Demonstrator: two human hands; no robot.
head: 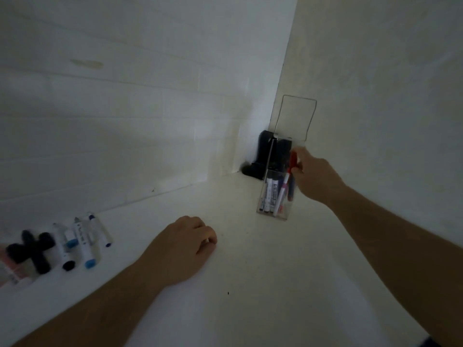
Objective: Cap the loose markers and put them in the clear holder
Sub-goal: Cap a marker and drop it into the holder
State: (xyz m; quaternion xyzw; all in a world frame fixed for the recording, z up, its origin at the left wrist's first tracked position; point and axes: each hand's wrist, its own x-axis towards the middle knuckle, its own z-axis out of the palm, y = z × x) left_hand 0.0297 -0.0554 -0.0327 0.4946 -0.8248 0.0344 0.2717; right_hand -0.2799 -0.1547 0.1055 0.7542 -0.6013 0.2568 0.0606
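Head view. Dim light, white bench [240, 284] set into a corner of white walls. Right hand [313, 176] reaches to the clear holder [275, 196] standing near the corner; its fingers [297, 169] pinch a red-capped marker [288, 181] by the cap end. The marker's white barrel slants down inside the holder, tip end near the holder's floor. Capped markers [270, 194] with dark caps already stand in the holder beside it. A dark object [260, 156] sits behind the holder, in the corner; what it is cannot be told.

Left hand [185, 246] rests knuckles-up on the bench, fingers loosely curled, holding nothing, well apart from the holder. Far left on the bench lie the loose markers [82, 241], white barrels with blue and black ends, and just beside them black caps [32, 246], blurred.
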